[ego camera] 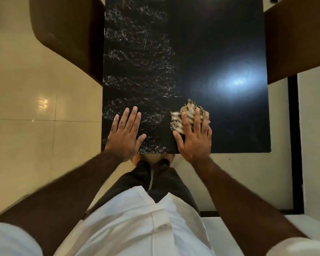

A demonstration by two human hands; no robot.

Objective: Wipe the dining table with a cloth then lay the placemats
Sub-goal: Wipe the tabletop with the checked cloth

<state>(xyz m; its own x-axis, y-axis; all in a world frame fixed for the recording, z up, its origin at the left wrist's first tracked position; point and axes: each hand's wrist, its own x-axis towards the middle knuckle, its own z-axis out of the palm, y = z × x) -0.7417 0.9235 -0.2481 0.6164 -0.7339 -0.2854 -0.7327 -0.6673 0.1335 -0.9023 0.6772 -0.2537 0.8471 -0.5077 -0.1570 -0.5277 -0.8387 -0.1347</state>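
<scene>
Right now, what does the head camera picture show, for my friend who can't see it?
A person's right hand presses a frayed striped cloth flat on a black dining table, while the left hand rests flat near the table's front edge. Whitish smears cover the table's left half; brown chairs stand at both sides.

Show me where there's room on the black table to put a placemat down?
Most of the table is bare: the whole far half between the two brown chairs, and the right side beyond the cloth. It is crowded only at the near edge, where the left hand lies flat and the right hand presses the cloth.
</scene>
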